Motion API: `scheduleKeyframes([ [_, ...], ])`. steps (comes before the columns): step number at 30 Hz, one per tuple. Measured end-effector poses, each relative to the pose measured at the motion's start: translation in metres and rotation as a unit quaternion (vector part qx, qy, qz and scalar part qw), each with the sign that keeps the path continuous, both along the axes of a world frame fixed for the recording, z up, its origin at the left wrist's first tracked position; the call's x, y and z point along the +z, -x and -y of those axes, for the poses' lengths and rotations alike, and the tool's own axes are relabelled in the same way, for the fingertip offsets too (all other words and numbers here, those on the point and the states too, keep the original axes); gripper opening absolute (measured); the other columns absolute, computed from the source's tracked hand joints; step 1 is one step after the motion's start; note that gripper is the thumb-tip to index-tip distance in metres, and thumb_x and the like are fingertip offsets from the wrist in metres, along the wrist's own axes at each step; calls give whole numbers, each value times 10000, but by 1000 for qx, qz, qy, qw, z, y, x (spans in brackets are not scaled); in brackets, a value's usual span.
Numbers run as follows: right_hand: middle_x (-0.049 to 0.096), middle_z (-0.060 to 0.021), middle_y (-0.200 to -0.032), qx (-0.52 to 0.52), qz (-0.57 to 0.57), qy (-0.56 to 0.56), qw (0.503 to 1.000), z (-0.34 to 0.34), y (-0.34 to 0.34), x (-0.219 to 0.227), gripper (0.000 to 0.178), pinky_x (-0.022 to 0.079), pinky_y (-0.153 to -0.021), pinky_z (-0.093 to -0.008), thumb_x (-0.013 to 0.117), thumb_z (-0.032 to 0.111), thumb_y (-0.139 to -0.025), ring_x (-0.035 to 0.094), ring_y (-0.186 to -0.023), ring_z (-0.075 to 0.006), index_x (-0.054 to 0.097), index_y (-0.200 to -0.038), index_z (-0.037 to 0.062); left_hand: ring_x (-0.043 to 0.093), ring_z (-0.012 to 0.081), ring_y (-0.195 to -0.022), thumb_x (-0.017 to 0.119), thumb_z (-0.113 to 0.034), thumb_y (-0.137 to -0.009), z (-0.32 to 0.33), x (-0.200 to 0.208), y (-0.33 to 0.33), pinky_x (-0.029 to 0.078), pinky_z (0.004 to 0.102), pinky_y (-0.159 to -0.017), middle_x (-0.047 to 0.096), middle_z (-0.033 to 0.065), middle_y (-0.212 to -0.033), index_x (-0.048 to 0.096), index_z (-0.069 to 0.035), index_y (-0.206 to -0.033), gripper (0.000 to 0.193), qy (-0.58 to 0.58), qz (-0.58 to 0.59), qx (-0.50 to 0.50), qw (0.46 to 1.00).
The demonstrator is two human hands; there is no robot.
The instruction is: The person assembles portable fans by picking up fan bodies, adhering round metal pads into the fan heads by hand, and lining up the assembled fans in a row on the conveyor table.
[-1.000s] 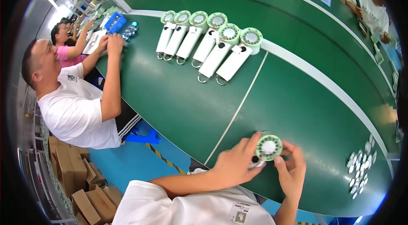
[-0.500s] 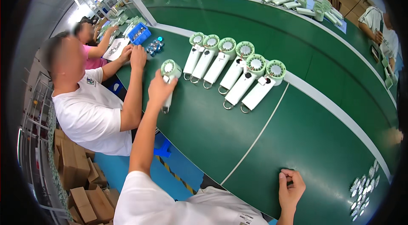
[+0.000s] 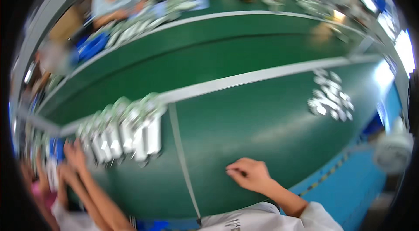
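My left hand [image 3: 76, 156] is at the far left, beside the left end of a row of handheld fans. Motion smears its fingers, so whether it holds a fan is unclear. The fans [image 3: 114, 142] lie side by side, with white handles toward me and light-green round heads away. My right hand [image 3: 252, 174] hovers at or just over the green table [image 3: 218, 139], right of a pale dividing line. Its fingers are curled and pressed together; anything inside them is hidden.
Small shiny white-silver parts [image 3: 331, 95] are scattered at the table's right. A grey rail [image 3: 244, 79] runs along its far edge. Across a green belt, a person [image 3: 115, 1] sits by more fans and a blue bin [image 3: 93, 46]. A co-worker's arm [image 3: 70, 178] is close beside my left one.
The view has swung to the right and is blurred, so the fan row now appears at the left. The fan earlier in my left hand can no longer be made out. My right hand stays curled.
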State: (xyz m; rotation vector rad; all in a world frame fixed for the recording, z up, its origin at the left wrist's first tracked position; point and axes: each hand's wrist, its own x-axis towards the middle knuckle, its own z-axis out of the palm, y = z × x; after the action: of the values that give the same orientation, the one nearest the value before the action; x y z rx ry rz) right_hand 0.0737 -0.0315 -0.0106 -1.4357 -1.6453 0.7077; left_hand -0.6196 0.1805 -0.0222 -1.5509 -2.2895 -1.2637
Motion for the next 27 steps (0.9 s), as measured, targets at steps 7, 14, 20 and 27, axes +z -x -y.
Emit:
scheduleKeyframes([
  [7, 682, -27, -862, 41, -24, 31, 998, 2, -33, 9, 121, 534, -588, -299, 718, 192, -930, 645, -637, -160, 735, -1023, 116, 650, 175, -1056, 670, -187, -996, 52, 29, -261, 504, 276, -801, 695, 107, -1195, 611, -49, -1327, 364, -123, -15, -115, 986],
  [14, 700, -56, -878, 182, 1, -11, 983, -92, -48, 7, 201, 522, -606, -322, 671, 263, -974, 672, -686, -174, 713, -1058, 85, 656, 223, -1053, 673, -58, -927, 73, 50, -452, 540, 319, -833, 650, 131, -1249, 614, -20, -1276, 356, 51, 19, -495, 867],
  [20, 689, -48, -929, 132, -495, 138, 848, -147, -64, -19, 284, 533, -631, -284, 528, 287, -1057, 650, -759, -119, 669, -1109, 46, 636, 224, -1137, 520, -264, -1064, 20, 19, -619, 526, 332, -938, 659, 164, -1270, 583, 18, -1318, 385, 163, 304, -607, 716],
  [27, 643, -62, -844, 75, -474, 100, 872, -145, -60, -35, 324, 524, -611, -288, 392, 268, -1094, 610, -678, -131, 591, -1069, 14, 436, 27, -527, 430, -303, -1088, 30, 13, -636, 323, 205, -449, 657, 35, -830, 646, -11, -1169, 372, 189, 316, -542, 755],
])
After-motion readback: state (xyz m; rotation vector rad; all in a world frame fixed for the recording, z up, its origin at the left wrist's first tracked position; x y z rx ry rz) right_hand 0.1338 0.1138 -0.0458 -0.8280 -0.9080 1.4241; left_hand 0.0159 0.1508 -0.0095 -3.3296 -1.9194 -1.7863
